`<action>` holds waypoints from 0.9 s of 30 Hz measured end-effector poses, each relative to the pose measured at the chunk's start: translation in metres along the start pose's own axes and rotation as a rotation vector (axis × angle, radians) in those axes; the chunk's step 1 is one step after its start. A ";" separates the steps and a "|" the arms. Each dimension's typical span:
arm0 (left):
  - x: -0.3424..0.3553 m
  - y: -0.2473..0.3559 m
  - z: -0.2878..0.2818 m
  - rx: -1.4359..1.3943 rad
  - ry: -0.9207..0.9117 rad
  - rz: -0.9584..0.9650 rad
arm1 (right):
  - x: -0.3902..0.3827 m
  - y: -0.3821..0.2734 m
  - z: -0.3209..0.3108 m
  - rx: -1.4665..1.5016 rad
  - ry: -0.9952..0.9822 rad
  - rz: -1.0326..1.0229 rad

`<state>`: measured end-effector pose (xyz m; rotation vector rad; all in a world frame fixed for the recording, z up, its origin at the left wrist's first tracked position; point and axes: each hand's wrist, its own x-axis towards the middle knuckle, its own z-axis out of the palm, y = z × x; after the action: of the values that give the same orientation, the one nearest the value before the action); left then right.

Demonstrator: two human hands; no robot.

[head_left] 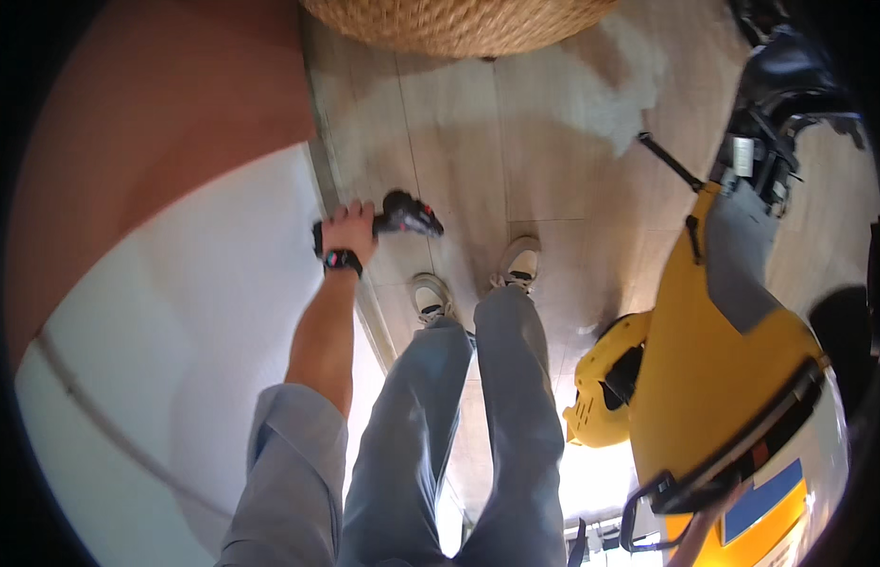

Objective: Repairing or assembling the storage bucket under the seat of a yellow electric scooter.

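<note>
Left arm reaching forward, roughly straight; left hand [348, 227] back up, gripping the black tool [409, 217] by its handle. Tool's head points right, ahead of my left shoe [431, 297].

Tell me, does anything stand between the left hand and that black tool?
Nothing visible does: the left hand is closed around the black tool, whose ends show on both sides of the grip.
</note>
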<state>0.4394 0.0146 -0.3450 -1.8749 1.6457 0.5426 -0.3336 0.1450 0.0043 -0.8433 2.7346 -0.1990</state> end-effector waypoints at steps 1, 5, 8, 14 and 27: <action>-0.010 0.019 -0.009 -0.094 -0.029 0.006 | 0.017 0.025 -0.023 -0.211 0.033 -0.115; -0.110 0.057 -0.048 -0.425 -0.178 -0.128 | 0.008 0.013 0.016 -0.100 -0.014 -0.179; -0.190 0.080 -0.107 -0.713 -0.125 -0.221 | -0.060 -0.062 0.012 0.137 0.056 -0.165; -0.288 0.111 -0.126 -1.511 -0.377 -0.302 | -0.255 -0.148 -0.117 0.479 -0.255 -0.319; -0.569 0.220 -0.216 -2.500 -1.156 0.072 | -0.328 0.003 -0.148 0.919 -0.901 -0.255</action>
<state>0.1187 0.2829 0.1483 -1.1772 -0.6585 3.5485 -0.1188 0.3417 0.2163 -0.7202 1.4433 -0.8099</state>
